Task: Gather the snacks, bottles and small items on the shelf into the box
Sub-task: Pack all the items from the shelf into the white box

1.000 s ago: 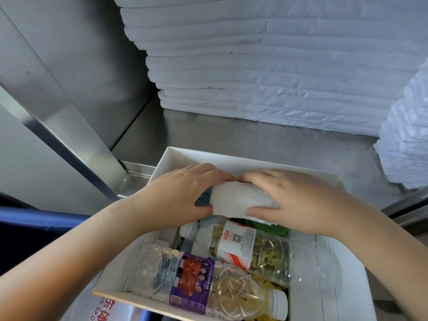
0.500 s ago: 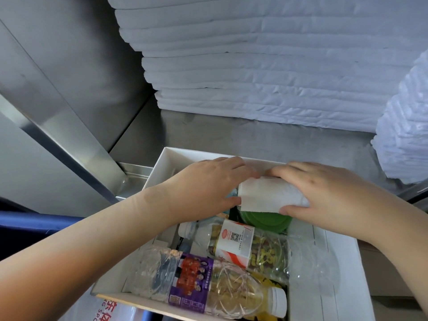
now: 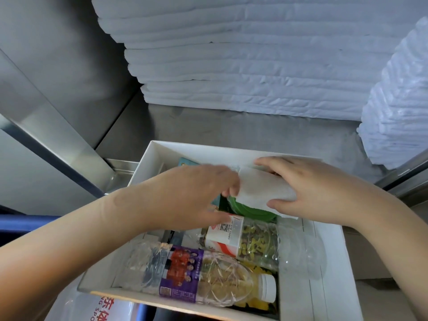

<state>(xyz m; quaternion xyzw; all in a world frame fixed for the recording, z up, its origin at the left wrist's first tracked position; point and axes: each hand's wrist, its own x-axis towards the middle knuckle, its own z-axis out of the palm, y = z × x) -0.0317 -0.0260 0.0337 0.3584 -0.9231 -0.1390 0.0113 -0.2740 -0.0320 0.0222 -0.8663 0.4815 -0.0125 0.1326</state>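
Note:
A white box [image 3: 324, 262] sits on the steel shelf in front of me. My right hand [image 3: 308, 191] grips a white paper-wrapped roll [image 3: 261, 189] over the box's far end, above a green lid [image 3: 252, 210]. My left hand [image 3: 192, 195] touches the roll's left end with curled fingers. Two clear bottles lie in the box: one with a purple label [image 3: 185, 274] and white cap at the front, one with a red-and-white label [image 3: 240, 239] behind it. A teal packet [image 3: 187, 162] peeks out at the far left corner.
Stacks of folded white sheets [image 3: 243, 66] fill the back of the steel shelf [image 3: 231, 133], and another white stack [image 3: 398, 107] stands at the right. A steel post [image 3: 58, 140] slants at the left. A white bag with red print [image 3: 104, 309] lies below the box.
Both hands have carried the white roll to the right and farther back over the box. More of the green lid and the teal packet now shows.

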